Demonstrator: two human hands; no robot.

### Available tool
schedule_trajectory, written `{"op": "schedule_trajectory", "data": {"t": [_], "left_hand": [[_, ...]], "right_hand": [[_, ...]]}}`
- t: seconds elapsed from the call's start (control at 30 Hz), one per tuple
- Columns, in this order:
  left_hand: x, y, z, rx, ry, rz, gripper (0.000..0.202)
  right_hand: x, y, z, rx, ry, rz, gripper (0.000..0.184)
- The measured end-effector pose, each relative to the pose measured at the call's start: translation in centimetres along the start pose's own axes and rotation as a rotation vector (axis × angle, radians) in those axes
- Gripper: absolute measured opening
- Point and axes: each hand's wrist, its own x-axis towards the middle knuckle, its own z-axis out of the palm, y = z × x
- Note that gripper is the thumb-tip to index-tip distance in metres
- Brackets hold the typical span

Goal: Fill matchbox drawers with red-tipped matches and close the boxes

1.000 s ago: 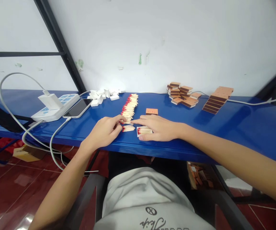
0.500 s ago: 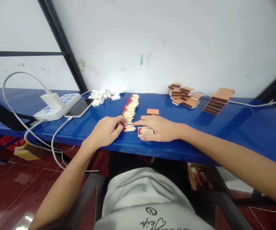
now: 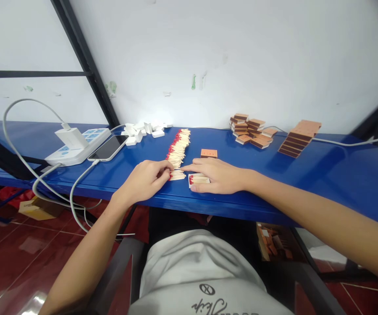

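Note:
A long row of red-headed matches (image 3: 180, 146) lies across the blue table, with a small bunch of matches (image 3: 177, 175) at its near end. My left hand (image 3: 147, 178) is closed, its curled fingertips and thumb at the red heads of that bunch. From the other side my right hand (image 3: 220, 176) reaches in, fingers spread, its index fingertip touching the plain match ends. Beneath the right hand's thumb and fingers sits a white matchbox tray (image 3: 199, 180) partly filled with matches. Just behind this hand lies an orange matchbox sleeve (image 3: 209, 153).
White empty trays (image 3: 143, 130) are heaped at the back left. A phone (image 3: 108, 147) and power strip (image 3: 77, 146) with cables occupy the left side. Matchbox sleeves (image 3: 252, 131) and a neat matchbox stack (image 3: 300, 138) stand at the back right, against the wall.
A narrow gap now shows between the near bunch of matches and the longer row. Both hands have barely moved; the tray stays in place.

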Motion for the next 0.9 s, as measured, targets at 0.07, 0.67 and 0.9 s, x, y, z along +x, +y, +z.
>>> {"op": "schedule_trajectory", "data": {"t": [0.07,0.67,0.9], "left_hand": [[0.01,0.15,0.00,-0.004,0.001,-0.017,0.025],[0.01,0.16,0.11,-0.077,-0.014,-0.043,0.015],[-0.04,0.26,0.03,-0.097,-0.016,-0.019,0.012]], "right_hand": [[0.00,0.00,0.03,0.000,0.009,-0.006,0.057],[-0.28,0.47,0.18,-0.030,0.054,-0.005,0.055],[-0.16,0.55,0.14,-0.006,0.103,-0.009,0.053]]}}
